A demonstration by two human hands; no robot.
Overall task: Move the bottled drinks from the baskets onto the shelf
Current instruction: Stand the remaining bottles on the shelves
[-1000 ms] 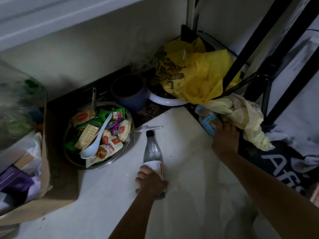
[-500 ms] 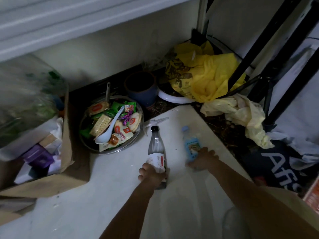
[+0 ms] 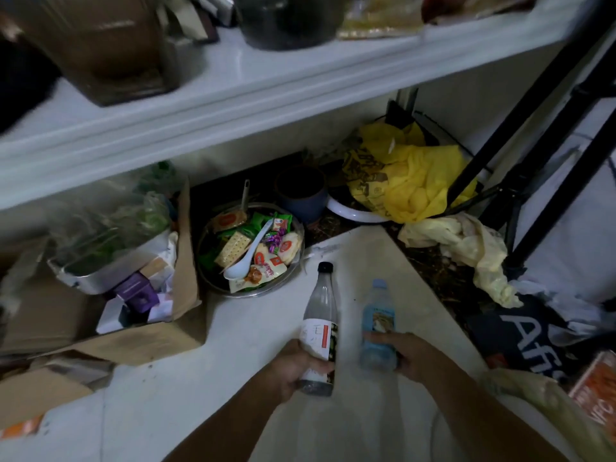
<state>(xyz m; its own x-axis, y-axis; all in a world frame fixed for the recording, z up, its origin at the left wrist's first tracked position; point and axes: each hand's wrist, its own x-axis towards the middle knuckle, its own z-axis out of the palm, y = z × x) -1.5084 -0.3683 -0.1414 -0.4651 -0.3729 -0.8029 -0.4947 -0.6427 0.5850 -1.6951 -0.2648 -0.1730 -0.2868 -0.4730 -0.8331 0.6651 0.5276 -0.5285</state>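
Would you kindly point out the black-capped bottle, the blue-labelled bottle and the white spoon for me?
black-capped bottle [image 3: 320, 303]: head view, clear body above the label.
blue-labelled bottle [image 3: 378, 320]: head view, middle of its label.
white spoon [image 3: 236, 271]: head view, its bowl.

The light is dim. A long white moulded shelf [image 3: 233, 105] crosses a cream plaster wall [image 3: 253, 155]. Below lies a pale smooth slab [image 3: 253, 331], and slanted black metal poles [image 3: 520, 111] stand at right.

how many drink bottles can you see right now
2. A clear bottle with a black cap is held in the left hand. A blue-labelled bottle is held in the right hand, just right of the first. More may be hidden in the cardboard box.
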